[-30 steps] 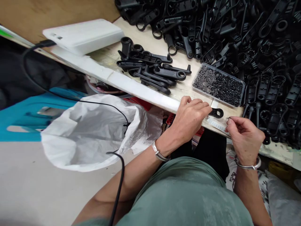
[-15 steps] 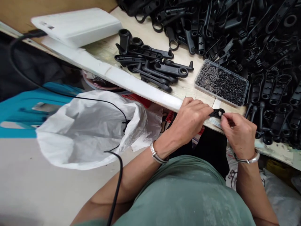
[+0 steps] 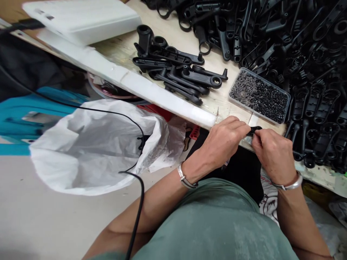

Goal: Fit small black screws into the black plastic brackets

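My left hand (image 3: 226, 142) is closed around a small black plastic arm (image 3: 255, 129) at the table's front edge. Only the part's right end shows past my fingers. Bent over that end, my right hand (image 3: 275, 151) pinches it between thumb and fingers; any smaller piece there is hidden. Just behind both hands stands a clear plastic box (image 3: 232, 96) filled with small black and grey pieces. To the left of the box, several long black plastic arms (image 3: 187, 74) lie in a loose heap.
A large pile of black plastic parts (image 3: 300, 54) covers the back and right of the table. A white casing (image 3: 81, 21) stands at the left. Below the edge hangs an open white sack (image 3: 89, 144), crossed by a black cable (image 3: 114, 112). A thin metal point (image 3: 217, 111) sticks up near my left hand.
The part in my left hand has turned, so its ring end with the whitish spot no longer faces me. My right fingers have closed in over that end. The view has shifted slightly.
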{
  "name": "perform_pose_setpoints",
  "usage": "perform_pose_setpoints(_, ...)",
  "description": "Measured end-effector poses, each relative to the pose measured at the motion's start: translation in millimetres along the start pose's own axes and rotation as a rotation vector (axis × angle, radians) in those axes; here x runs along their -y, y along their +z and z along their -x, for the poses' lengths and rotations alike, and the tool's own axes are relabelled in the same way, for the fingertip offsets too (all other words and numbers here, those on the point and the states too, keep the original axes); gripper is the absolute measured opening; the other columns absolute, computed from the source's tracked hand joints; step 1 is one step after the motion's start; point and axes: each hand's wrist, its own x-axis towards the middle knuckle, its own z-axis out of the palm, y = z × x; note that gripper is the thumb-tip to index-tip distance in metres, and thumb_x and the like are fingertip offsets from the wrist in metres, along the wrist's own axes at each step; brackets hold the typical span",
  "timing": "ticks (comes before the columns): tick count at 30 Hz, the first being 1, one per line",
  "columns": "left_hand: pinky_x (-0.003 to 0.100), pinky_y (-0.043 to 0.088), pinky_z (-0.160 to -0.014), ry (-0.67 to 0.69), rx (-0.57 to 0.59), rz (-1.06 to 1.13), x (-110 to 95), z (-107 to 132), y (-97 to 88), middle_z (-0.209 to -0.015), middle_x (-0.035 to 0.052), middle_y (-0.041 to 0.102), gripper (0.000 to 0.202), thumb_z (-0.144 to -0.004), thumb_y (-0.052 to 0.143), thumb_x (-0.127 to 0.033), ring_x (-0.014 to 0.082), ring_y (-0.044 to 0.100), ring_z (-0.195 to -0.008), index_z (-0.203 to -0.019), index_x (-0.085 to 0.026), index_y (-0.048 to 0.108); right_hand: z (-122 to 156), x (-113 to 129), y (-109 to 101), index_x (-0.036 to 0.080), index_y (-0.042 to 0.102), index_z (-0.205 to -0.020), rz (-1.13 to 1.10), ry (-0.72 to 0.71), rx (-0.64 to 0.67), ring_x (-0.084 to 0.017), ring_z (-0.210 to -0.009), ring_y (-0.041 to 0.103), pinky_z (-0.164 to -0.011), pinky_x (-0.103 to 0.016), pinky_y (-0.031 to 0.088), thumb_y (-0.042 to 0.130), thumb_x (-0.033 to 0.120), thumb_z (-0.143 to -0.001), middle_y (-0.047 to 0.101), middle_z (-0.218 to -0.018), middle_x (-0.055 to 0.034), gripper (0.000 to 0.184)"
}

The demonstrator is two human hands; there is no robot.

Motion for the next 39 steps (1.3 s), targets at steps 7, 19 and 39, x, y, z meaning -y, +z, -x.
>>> perform_pose_setpoints(7, 0.029, 0.052, -0.079, -0.018, 0.020, 0.047, 0.2, 0.8, 0.9, -0.091, 0.0064, 0.070, 0.016, -0.093, 0.051, -0.010, 0.0181, 0.064, -0.088, -0.093, -0.014, 0.066, -6.6, -15.6, -6.8, 0.018, 0.067, -0.083, -0.400, 0.132, 0.104, -0.018, -0.063, 0.063, -0.063, -0.028, 0.042, 0.050, 0.024, -0.090, 0.068, -0.071, -0.0025, 0.020)
perform_pose_setpoints(19, 0.031, 0.054, -0.082, -0.012, 0.014, 0.103, 2.2, 0.9, 0.7, -0.093, 0.0075, 0.071, 0.020, -0.093, 0.047, -0.007, 0.0184, 0.066, -0.090, -0.094, -0.014, 0.066, -17.0, -10.0, -11.1, 0.016, 0.066, -0.080, -0.026, 0.083, 0.192, -0.021, -0.057, 0.062, -0.058, -0.030, 0.035, 0.046, 0.021, -0.087, 0.065, -0.063, -0.0062, 0.021)
perform_pose_setpoints(39, 0.025, 0.055, -0.079, -0.022, -0.215, 0.177, 1.2, 5.0, 6.9, -0.089, 0.0032, 0.073, 0.008, -0.088, 0.060, -0.011, 0.0147, 0.069, -0.085, -0.092, -0.015, 0.066, -3.7, -6.4, -4.0, 0.014, 0.069, -0.081, -0.530, 0.406, 0.050, -0.020, -0.058, 0.066, -0.058, -0.031, 0.053, 0.061, 0.020, -0.086, 0.068, -0.066, -0.0053, 0.012)
